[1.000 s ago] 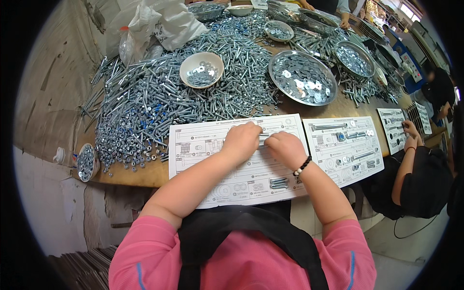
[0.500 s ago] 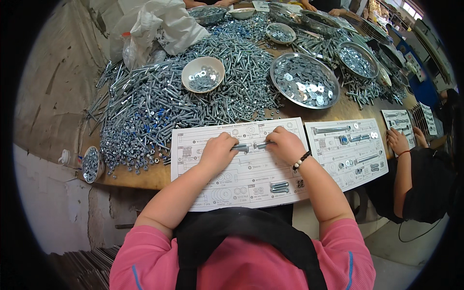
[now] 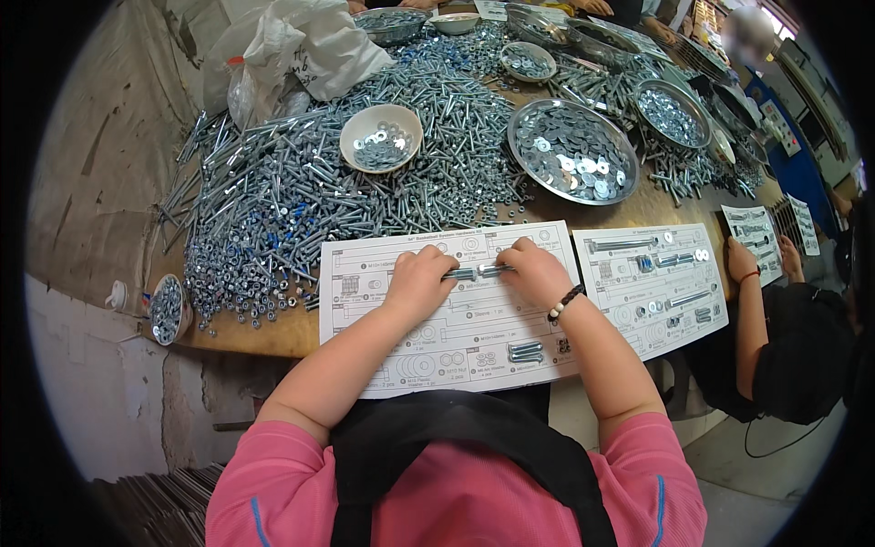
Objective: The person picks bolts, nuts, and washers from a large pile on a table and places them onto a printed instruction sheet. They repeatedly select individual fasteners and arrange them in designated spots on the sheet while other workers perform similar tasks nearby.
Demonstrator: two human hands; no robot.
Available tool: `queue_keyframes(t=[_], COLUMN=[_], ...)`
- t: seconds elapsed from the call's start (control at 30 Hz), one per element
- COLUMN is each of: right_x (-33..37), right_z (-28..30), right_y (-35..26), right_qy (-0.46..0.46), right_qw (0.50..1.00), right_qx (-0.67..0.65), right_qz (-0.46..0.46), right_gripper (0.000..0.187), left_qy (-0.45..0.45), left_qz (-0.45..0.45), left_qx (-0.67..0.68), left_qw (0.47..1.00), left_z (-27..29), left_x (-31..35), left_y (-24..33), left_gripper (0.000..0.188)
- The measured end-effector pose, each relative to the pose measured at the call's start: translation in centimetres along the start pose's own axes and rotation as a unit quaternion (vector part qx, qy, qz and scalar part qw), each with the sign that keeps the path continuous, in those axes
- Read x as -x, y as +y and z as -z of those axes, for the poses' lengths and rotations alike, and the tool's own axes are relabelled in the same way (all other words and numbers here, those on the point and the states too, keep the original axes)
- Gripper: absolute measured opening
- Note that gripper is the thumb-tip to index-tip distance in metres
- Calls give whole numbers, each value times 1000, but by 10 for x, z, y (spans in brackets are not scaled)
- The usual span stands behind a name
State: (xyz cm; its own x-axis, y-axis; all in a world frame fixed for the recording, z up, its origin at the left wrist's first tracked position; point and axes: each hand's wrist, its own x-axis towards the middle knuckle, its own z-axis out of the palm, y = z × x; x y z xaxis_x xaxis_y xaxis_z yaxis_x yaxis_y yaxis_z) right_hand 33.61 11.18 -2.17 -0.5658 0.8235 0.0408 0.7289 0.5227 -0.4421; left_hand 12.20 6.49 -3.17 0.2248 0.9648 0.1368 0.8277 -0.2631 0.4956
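A white printed card (image 3: 497, 333) lies at the table's front edge with both my hands over its upper part. My left hand (image 3: 422, 281) is closed on bolts (image 3: 464, 273), whose ends stick out to the right of my fingertips. My right hand (image 3: 538, 273), with a beaded bracelet at the wrist, pinches more bolts (image 3: 490, 271), their ends facing the left hand's bolts. The two groups nearly meet; I cannot tell how many each hand has. Lower on the card rest several short bolts (image 3: 526, 352), with small nuts (image 3: 563, 346) beside them.
To the right, a second card (image 3: 620, 273) carries bolts, washers and nuts. A large heap of bolts (image 3: 301, 182) spreads behind my hands. Washers fill a cream bowl (image 3: 346, 150) and a steel pan (image 3: 517, 159). A small bowl (image 3: 188, 319) stands far left. A co-worker's hand (image 3: 742, 259) holds another card.
Both hands have shifted slightly, and the bolts' facing ends have come closer together. At the right, the co-worker's hands have lifted or tilted their card.
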Motion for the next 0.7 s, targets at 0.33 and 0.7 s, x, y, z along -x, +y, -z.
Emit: queue_keyframes(t=[0.33,0.7], right_x=[-5,-48], right_z=[2,-4], right_y=[-9,-59], right_qy=[-17,30], right_qw=[999,986], right_qx=[-26,-153], right_qz=[-24,65], right_gripper=[17,19], left_qy=[13,204], left_qz=[-14,66], left_qx=[16,73], left_qw=[1000,974], left_z=[-2,71], left_x=[4,91], left_y=[-6,-57], left_gripper=[27,39])
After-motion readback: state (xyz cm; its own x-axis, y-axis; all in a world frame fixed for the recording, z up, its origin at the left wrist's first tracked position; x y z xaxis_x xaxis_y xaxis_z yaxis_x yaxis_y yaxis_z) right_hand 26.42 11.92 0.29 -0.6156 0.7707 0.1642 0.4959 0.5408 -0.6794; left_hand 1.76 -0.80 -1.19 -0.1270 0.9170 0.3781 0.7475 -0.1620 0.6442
